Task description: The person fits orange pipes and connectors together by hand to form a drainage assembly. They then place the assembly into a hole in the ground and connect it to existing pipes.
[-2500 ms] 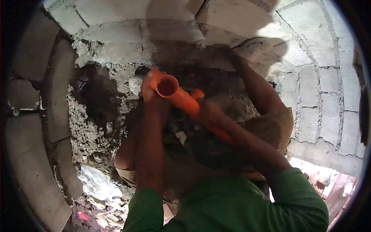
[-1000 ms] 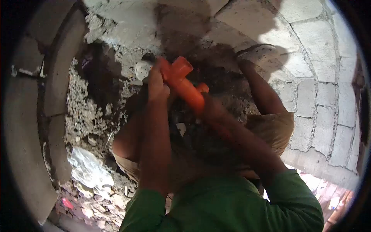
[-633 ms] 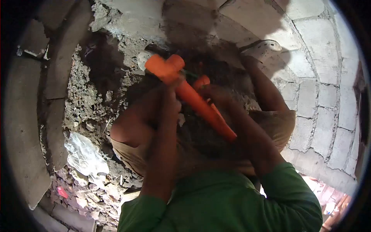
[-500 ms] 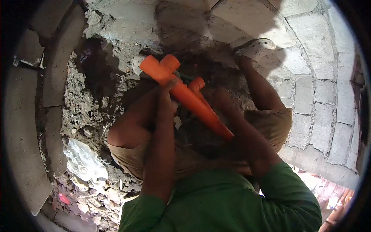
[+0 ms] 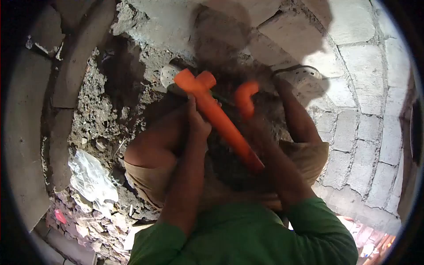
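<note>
An orange plastic pipe slants across the middle between my knees, with a Y-shaped branch fitting at its upper left end. My left hand is closed around the pipe just below that fitting. To the right of the pipe, my right hand holds an orange elbow fitting, which points upward and bends right at the top. Motion blurs the elbow and the right hand. The elbow is apart from the branch fitting. The pipe's lower end rests close to my right forearm.
Dark broken soil and rubble lie below and to the left. A clear plastic bag sits on the rubble at lower left. Grey paving blocks cover the right side. Light perforated shoes are on my feet.
My right hand has moved the elbow fitting away from the pipe, to the right and slightly up. The left hand still grips the pipe, which has shifted slightly in view.
</note>
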The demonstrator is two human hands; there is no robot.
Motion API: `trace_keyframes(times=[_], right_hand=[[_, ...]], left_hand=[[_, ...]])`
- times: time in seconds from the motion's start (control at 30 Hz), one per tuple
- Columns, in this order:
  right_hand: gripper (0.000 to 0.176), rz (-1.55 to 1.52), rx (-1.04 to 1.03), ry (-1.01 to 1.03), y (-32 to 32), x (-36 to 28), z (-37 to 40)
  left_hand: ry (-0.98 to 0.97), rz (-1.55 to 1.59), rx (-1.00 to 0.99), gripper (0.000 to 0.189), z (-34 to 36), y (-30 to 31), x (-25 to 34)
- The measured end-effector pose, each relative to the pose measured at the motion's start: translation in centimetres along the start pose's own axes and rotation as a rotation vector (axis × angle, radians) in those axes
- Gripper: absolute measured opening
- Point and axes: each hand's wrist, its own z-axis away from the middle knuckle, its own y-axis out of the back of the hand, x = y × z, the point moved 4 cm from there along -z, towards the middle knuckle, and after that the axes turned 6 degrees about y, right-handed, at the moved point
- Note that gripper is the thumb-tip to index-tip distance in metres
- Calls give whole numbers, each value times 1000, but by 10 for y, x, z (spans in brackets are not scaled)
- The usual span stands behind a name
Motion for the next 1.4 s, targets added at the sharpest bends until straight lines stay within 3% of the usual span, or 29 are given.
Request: trace_keyframes(times=[0.07, 0.13, 0.17, 0.23, 0.3, 0.4, 0.43, 0.47, 0.53, 0.6, 0.67, 0.7, 0.73, 0.83, 0.93, 1.0, 1.03, 1.1, 1.2, 1.4], right_hand=[[28, -245, 123, 22, 42, -26, 5], [30, -540, 268, 188, 80, -63, 15], [30, -540, 273, 191, 87, -69, 20], [53, -546, 132, 141, 90, -77, 29], [47, -495, 181, 203, 86, -89, 43], [46, -377, 261, 326, 77, -132, 81], [51, -311, 295, 398, 76, -148, 95], [52, -674, 147, 384, 60, -142, 110], [54, -1019, -12, 380, 47, -139, 126], [55, -678, -155, 666, 43, -151, 133], [56, -328, -291, 926, 32, -163, 143], [57, -150, -357, 1044, 23, -165, 151], [57, -151, -363, 1055, 14, -161, 158], [52, -4, -343, 991, -7, -160, 175], [41, -287, -191, 876, -1, -168, 184], [38, -1102, -199, 176, -19, -138, 180], [38, -1112, -193, 168, -11, -148, 178], [43, -1673, -762, -404, -15, -166, 190], [44, -1595, -726, -509, -28, -163, 178], [44, -1434, -665, -503, -17, -174, 160]], left_hand=[[54, -30, 34, 58, -2, 7, -5], [59, -56, -9, 54, -15, 31, -16], [62, -81, -55, 51, -20, 36, -19], [-2, -186, -18, 48, -22, 30, -14], [-74, -282, 24, 46, -24, 29, -11], [31, -31, 65, 49, -23, 32, -17], [0, 86, -30, 41, -21, 21, -14], [-29, 203, -130, 33, -20, 9, -9], [-21, 194, -149, 38, -12, -14, 3], [-24, 186, -158, 43, -2, -21, 13], [176, 64, -67, 53, 3, -11, 12], [166, 65, -67, 53, 3, -5, 16], [153, 10, -73, 56, 2, 0, 20], [105, 21, -147, 59, -11, 20, 22], [44, 82, -276, 62, -18, 32, 23], [18, 73, -318, 64, -20, 32, 23], [29, 72, -291, 65, -26, 32, 20], [64, 51, -217, 66, -33, 34, 10], [97, 21, -169, 68, -39, 35, 4], [120, 30, -61, 71, -42, 37, 5]])
